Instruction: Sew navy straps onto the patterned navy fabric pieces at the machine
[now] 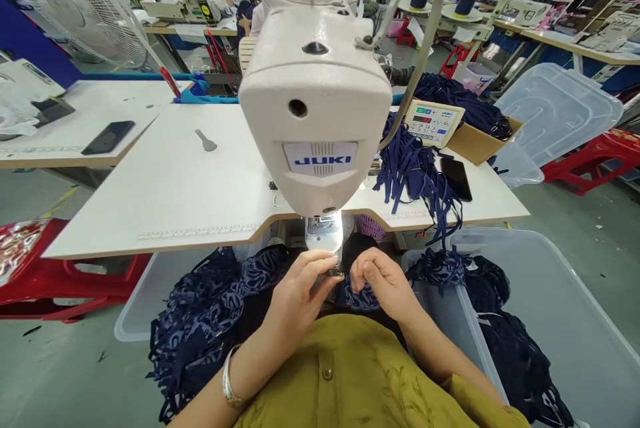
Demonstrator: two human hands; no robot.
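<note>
A white JUKI sewing machine [315, 101] stands in front of me, its head hiding the needle area. My left hand [300, 295] is closed in a pinch on navy patterned fabric [357, 298] right under the presser foot [333, 268]. My right hand [383, 281] is curled shut on the same fabric just to the right of the foot. More of the dark blue patterned cloth [205, 321] spills over my lap to the left.
Navy straps [415, 175] lie heaped on the white table [165, 201] beside a control panel [433, 123] and a black phone [456, 179]. Clear plastic bins [565, 321] with dark fabric stand at right. A fan [75, 1], red stools [45, 275] and other workstations surround.
</note>
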